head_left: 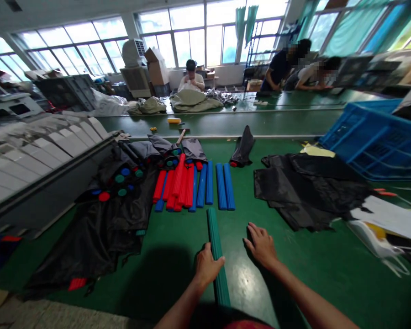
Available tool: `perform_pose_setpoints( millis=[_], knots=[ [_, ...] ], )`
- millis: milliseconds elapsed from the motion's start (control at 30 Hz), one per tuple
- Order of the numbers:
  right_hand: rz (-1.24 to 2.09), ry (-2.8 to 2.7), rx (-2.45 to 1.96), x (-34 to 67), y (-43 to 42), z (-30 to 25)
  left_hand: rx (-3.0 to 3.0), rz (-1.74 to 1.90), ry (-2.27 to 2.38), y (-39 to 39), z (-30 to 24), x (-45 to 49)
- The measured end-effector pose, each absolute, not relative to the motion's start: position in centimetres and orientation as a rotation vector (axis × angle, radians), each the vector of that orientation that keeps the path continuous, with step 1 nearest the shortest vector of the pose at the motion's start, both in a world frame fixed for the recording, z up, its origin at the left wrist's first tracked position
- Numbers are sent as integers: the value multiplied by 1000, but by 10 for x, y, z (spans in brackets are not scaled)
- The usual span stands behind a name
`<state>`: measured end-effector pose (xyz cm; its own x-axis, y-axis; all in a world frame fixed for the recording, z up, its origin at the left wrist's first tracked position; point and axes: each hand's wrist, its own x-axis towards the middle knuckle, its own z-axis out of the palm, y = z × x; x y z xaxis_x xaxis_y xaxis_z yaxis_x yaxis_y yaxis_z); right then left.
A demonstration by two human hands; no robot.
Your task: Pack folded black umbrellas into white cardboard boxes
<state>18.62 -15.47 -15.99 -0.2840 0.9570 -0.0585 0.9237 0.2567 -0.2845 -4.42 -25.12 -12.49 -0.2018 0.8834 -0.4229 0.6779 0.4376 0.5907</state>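
My left hand (207, 265) is closed round a long green ribbed rod (213, 233) that lies on the green table (294, 274), pointing away from me. My right hand (261, 244) rests on the table just right of the rod, fingers stretched out, holding nothing. Beyond the rod lie red ribbed rods (178, 185) and blue ribbed rods (224, 186) side by side. A pile of black fabric (308, 192) lies to the right of my right hand.
More black fabric with coloured round caps (119, 183) covers the table's left. A blue plastic crate (376, 141) stands at the right, white papers (387, 214) in front of it. Grey stacked panels (37, 151) are at left. Other people work at far tables.
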Motion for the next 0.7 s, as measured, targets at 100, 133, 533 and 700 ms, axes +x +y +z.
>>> perform_pose_setpoints(
  millis=[100, 133, 533, 700],
  knots=[
    [315, -2332, -1790, 179, -164, -170, 1290, 491, 1850, -256, -120, -48],
    [320, -2313, -1800, 178, -163, -171, 1293, 523, 1809, -255, -117, -48],
    [402, -2116, -2078, 221, -46, -132, 1479, 385, 1799, -183, -110, 20],
    [216, -2054, -2147, 222, 2, -120, 1552, 134, 1857, -168, -120, 42]
  ],
)
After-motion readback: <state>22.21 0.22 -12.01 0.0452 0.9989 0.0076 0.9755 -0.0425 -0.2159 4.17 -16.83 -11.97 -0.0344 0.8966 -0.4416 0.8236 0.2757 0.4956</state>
